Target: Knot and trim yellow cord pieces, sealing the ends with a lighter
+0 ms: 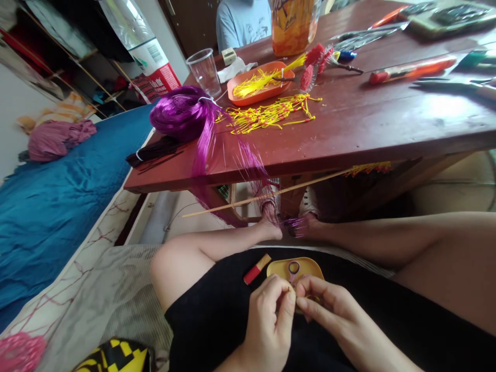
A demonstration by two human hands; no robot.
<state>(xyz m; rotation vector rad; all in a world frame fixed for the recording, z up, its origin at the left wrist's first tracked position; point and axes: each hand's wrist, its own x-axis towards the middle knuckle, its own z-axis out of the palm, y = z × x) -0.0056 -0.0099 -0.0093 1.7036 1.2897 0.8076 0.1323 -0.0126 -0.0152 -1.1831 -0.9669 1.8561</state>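
Note:
My left hand (270, 312) and my right hand (329, 310) meet in my lap over black cloth, fingertips pinched together on something too small to make out. Just beyond them lies a yellow dish (310, 268) with a small purple loop in it. A red and tan stick (256, 269) rests beside the dish. A thin wooden skewer (240, 202) runs across above my legs, with purple fibres (267, 204) wound on it. These trail down from a bundle of purple fibre (182, 116) on the red wooden table (368, 124).
On the table lie an orange tray (236, 92) of yellow stamens, loose yellow stamens (267, 113), a clear plastic cup (204, 71), red flower pieces (315, 59) and a jar (292, 26). Another person in a light shirt (242, 23) sits at the far side. A blue bed cover (58, 201) lies left.

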